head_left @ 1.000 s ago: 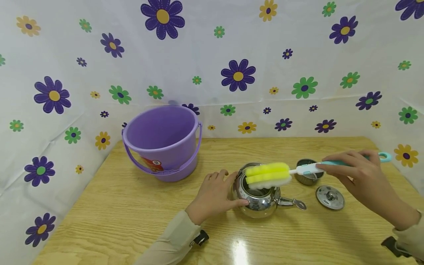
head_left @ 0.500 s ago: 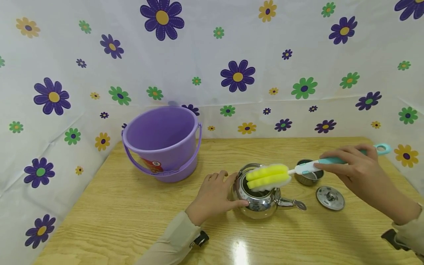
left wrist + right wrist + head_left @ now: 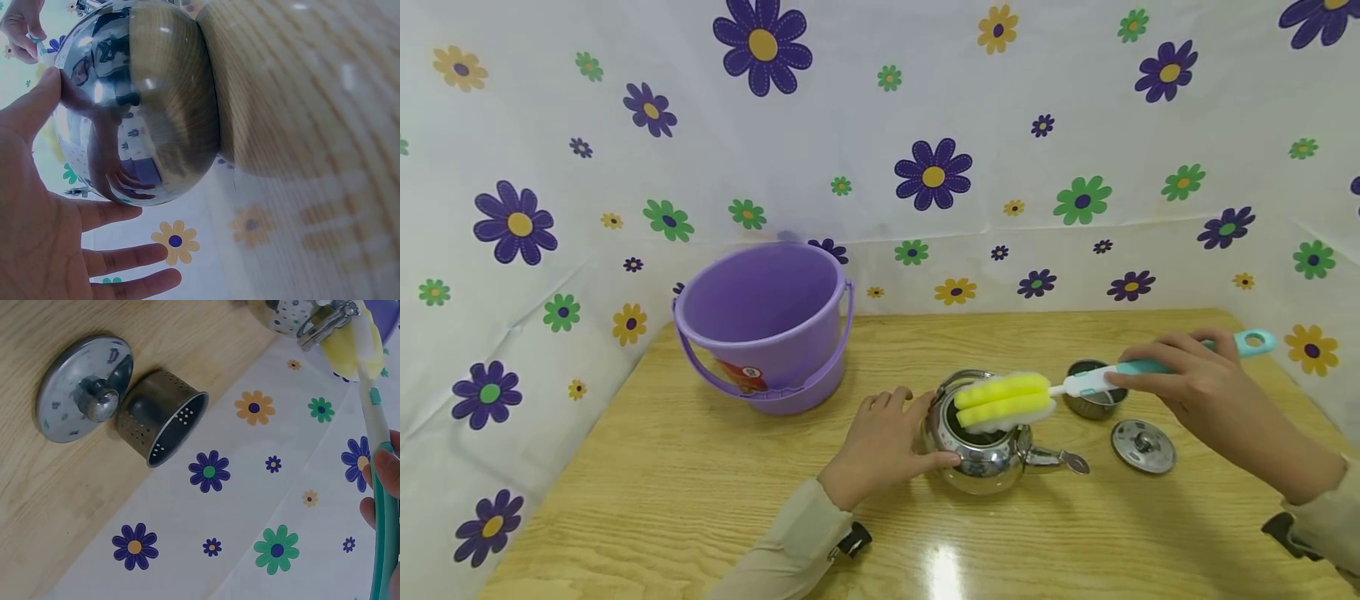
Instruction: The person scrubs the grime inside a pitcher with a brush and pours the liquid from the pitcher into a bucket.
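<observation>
A shiny steel teapot (image 3: 981, 467) stands uncovered on the wooden table. My left hand (image 3: 880, 442) holds its left side between thumb and forefinger; the other fingers extend past it in the left wrist view. My right hand (image 3: 1206, 387) grips the teal and white handle of a sponge bottle brush (image 3: 1006, 402). The brush's yellow and white head lies slantwise over the teapot's mouth, hiding part of the opening. How far it reaches inside cannot be made out. In the right wrist view, the brush head (image 3: 353, 353) appears beside the teapot's spout (image 3: 328, 325).
A perforated steel strainer cup (image 3: 1096, 402) and the round steel lid (image 3: 1142, 447) sit right of the teapot, beneath my right forearm and hand. The purple bucket (image 3: 831, 346) stands at the back left, its handle hanging forward. A flower-patterned cloth (image 3: 985, 83) hangs behind the table.
The brush's handle end has risen slightly and its head has dipped a little at the teapot's mouth. My left hand stays on the teapot. The head view has shifted slightly.
</observation>
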`<state>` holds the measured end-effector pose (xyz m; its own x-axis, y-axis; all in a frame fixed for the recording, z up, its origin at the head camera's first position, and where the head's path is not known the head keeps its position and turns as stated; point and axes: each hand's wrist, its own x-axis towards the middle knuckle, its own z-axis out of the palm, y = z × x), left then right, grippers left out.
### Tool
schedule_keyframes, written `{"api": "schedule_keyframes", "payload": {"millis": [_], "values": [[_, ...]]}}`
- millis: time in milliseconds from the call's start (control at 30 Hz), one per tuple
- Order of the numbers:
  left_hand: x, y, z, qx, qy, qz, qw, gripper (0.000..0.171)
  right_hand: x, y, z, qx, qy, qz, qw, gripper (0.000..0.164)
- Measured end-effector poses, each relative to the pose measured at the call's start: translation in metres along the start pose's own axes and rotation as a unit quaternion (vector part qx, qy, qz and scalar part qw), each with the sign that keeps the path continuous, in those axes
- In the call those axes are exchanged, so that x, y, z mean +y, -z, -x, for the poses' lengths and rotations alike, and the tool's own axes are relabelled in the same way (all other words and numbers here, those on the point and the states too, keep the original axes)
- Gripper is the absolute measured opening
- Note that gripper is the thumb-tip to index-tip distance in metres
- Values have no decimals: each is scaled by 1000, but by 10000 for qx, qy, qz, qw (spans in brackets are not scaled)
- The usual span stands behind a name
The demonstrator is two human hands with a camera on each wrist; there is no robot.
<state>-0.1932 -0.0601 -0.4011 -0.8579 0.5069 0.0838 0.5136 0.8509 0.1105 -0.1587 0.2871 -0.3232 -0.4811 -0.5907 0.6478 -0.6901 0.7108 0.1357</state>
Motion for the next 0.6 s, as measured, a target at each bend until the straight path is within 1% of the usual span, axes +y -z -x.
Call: {"api": "schedule_keyframes", "payload": {"millis": [200, 400, 600], "values": [[-1, 0, 1, -24, 19, -43, 10000, 89, 2, -2, -4, 40, 121, -47, 9999, 59], [-1, -1, 1, -22, -4, -43, 10000, 89, 5, -2, -7, 353, 94, -50, 9993, 56], [0, 1, 1, -39, -8, -83, 10000, 89, 9, 0, -5, 595, -41, -3, 9982, 54]]}}
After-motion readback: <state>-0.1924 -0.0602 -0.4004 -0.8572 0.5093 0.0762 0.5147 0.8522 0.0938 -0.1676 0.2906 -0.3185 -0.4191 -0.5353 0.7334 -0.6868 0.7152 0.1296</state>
